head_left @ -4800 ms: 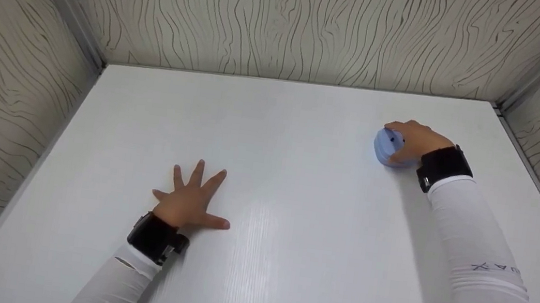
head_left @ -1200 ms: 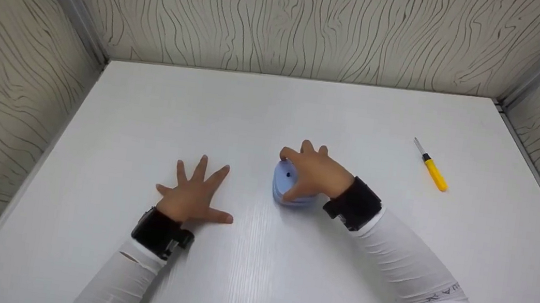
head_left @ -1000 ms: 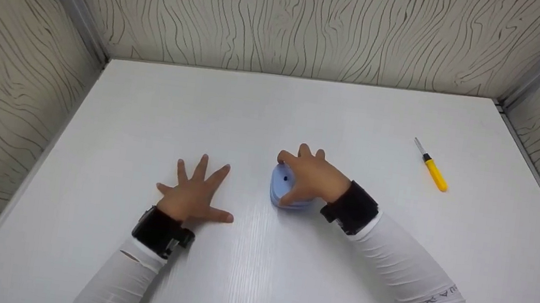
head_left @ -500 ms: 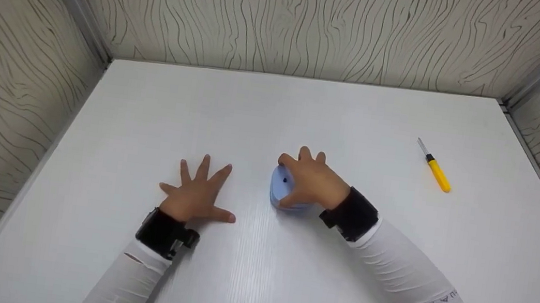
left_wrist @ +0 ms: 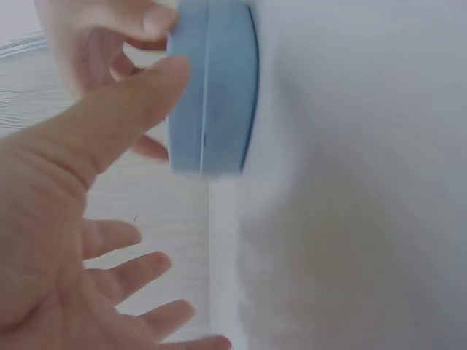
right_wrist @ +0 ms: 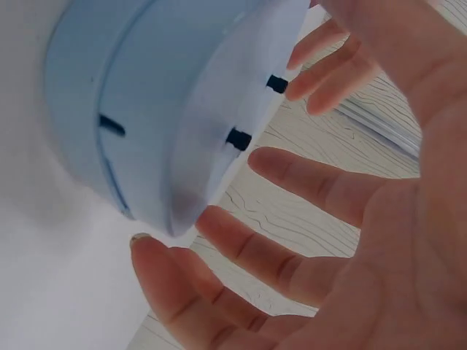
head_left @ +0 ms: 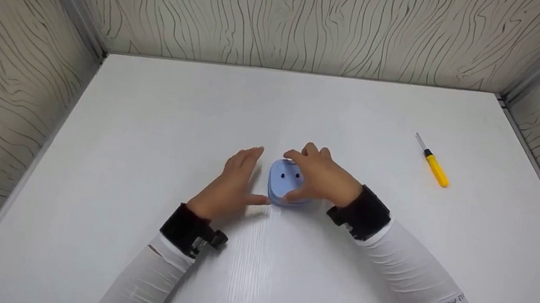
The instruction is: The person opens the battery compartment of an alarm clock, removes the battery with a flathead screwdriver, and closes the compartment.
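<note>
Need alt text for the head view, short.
A right hand grips a small light blue plastic case mid-table while the open left hand closes in beside it. A yellow-handled screwdriver lies apart on the white table, far right.

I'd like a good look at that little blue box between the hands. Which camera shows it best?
The right wrist view: the blue box fills the picture, showing its side seam and two dark holes. The head view shows the blue box small, partly behind the right hand. The left wrist view shows only its blurred edge.
</note>
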`<state>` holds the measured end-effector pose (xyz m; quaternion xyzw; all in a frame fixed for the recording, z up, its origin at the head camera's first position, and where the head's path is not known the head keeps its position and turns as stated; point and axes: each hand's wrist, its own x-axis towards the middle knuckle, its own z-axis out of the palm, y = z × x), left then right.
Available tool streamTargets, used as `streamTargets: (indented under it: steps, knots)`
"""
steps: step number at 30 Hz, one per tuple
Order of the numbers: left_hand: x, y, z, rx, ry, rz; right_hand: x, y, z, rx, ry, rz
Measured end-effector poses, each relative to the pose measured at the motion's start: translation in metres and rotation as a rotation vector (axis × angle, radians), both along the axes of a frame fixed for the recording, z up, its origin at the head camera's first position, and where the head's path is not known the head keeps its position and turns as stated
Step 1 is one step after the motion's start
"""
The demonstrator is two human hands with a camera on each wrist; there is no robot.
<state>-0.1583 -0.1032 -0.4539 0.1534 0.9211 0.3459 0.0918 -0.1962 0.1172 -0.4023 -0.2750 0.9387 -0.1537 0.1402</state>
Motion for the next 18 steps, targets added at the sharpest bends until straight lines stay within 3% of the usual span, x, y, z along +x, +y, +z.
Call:
streamTargets:
  steps: [4,7,12,18]
  knots:
    - [0.0,0.017,0.0,0.188,-0.039,0.032,-0.003,0.007,0.002,-0.023,-0.005,-0.01]
    - [-0.001,0.027,-0.003,0.27,-0.062,0.046,-0.005,0.012,0.002,-0.053,0.002,-0.004]
    - [-0.006,0.04,-0.01,0.306,-0.07,0.011,-0.006,0.019,-0.003,-0.113,0.021,0.015]
    - [-0.008,0.046,-0.018,0.32,-0.074,0.014,-0.006,0.021,-0.01,-0.187,-0.032,0.009]
